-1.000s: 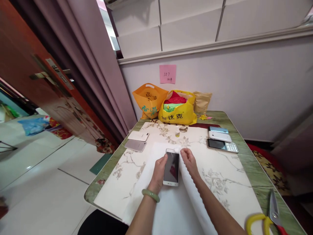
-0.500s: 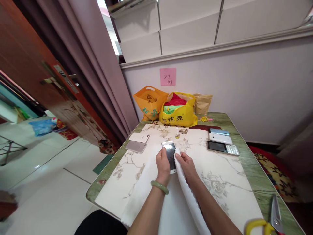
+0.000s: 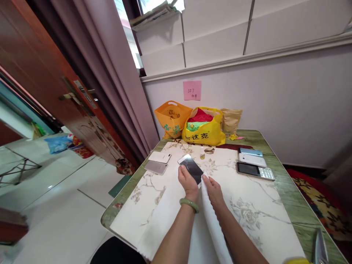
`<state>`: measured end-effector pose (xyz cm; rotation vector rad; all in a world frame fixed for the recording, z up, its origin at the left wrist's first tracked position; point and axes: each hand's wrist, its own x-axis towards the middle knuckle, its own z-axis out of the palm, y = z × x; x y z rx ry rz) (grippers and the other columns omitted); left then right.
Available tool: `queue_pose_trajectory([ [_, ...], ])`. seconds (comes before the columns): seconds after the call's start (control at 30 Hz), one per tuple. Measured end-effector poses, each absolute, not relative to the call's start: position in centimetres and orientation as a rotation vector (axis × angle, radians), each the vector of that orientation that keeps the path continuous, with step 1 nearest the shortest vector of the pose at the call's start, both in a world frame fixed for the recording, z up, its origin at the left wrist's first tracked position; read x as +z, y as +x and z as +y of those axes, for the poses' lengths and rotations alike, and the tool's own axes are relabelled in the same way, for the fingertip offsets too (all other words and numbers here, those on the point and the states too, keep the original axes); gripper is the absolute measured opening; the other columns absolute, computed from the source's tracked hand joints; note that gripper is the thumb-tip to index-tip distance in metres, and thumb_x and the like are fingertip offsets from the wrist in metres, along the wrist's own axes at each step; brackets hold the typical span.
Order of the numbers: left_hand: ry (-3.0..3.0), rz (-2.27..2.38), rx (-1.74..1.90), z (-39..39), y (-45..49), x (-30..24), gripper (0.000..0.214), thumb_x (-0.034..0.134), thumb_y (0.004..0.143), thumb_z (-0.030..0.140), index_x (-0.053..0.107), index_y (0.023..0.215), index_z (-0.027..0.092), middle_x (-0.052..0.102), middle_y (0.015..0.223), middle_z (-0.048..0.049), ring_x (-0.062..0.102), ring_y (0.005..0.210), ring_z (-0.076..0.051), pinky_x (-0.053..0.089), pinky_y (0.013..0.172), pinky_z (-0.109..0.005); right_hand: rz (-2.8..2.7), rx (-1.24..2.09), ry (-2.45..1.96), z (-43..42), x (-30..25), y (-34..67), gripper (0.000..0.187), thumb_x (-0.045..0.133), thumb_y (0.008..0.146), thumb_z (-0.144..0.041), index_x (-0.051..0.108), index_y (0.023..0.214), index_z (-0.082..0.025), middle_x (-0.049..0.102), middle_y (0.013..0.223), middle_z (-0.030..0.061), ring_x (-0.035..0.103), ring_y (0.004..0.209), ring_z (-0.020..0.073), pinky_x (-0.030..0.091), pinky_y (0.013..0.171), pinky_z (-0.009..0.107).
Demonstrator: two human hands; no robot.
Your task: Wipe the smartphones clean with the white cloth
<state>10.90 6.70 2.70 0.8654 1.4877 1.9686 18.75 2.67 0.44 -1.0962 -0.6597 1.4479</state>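
Observation:
A white smartphone with a dark screen, tilted to the left, rests in my left hand, whose fingers close around its lower left side. A green bangle circles that wrist. My right hand pinches the edge of a white cloth beside the phone's lower right corner. The cloth hangs down between my forearms toward the front of the table. Whether it touches the phone's screen I cannot tell.
Left on the table lie a white phone and a grey phone. At right are a blue phone, another white phone and a keypad phone. Behind stand an orange bag and a yellow bag. Scissors lie front right.
The held phone has turned, its top end now leaning further left. My right hand and the cloth edge sit at its lower right corner instead of along its side. The view has shifted slightly.

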Motion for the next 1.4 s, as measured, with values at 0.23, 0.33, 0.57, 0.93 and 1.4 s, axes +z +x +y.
queue_pose_trajectory([
  [0.23,0.797,1.486,2.046,6.7,11.9,2.4,0.033,0.039,0.093,0.048,0.046,0.076,0.020,0.050,0.072,0.0026,0.046,0.067,-0.012,0.039,0.067,-0.027,-0.633,1.409,-1.130,2.8,0.5,18.7,0.045,0.072,0.063,-0.062,0.053,0.065,-0.020,0.043,0.043,-0.0086,0.035,0.041,0.0089,0.027,0.041,0.023],
  [0.33,0.793,1.468,2.046,6.9,11.8,2.2,0.032,0.040,0.093,0.047,0.046,0.076,0.021,0.049,0.072,0.0029,0.046,0.067,-0.013,0.038,0.066,-0.027,-0.619,1.449,-1.113,2.7,0.5,18.7,0.044,0.072,0.064,-0.060,0.057,0.070,-0.020,0.048,0.045,-0.0076,0.038,0.041,0.0098,0.030,0.042,0.024],
  [0.57,0.810,1.566,2.042,7.8,11.2,1.8,0.032,0.039,0.093,0.044,0.048,0.075,0.020,0.049,0.071,0.0027,0.044,0.068,-0.013,0.038,0.068,-0.028,-0.659,1.466,-1.106,2.8,0.3,18.5,0.043,0.072,0.064,-0.060,0.058,0.071,-0.020,0.053,0.047,-0.0064,0.041,0.041,0.0110,0.032,0.042,0.024],
  [0.93,0.807,1.533,1.948,7.9,9.3,1.1,0.035,0.043,0.090,0.049,0.050,0.073,0.019,0.050,0.068,0.0035,0.044,0.065,-0.012,0.038,0.066,-0.026,-0.718,1.443,-1.075,2.5,-0.5,18.1,0.043,0.071,0.066,-0.059,0.063,0.075,-0.017,0.058,0.052,-0.0037,0.048,0.047,0.0129,0.037,0.047,0.025],
  [1.4,0.951,1.529,1.970,4.6,10.1,2.5,0.030,0.043,0.092,0.048,0.053,0.089,0.020,0.059,0.088,-0.0044,0.054,0.081,-0.017,0.042,0.079,-0.030,-0.674,1.422,-1.049,3.1,-0.5,17.9,0.046,0.070,0.065,-0.061,0.065,0.081,-0.018,0.060,0.055,-0.0025,0.053,0.053,0.0161,0.041,0.051,0.027],
])
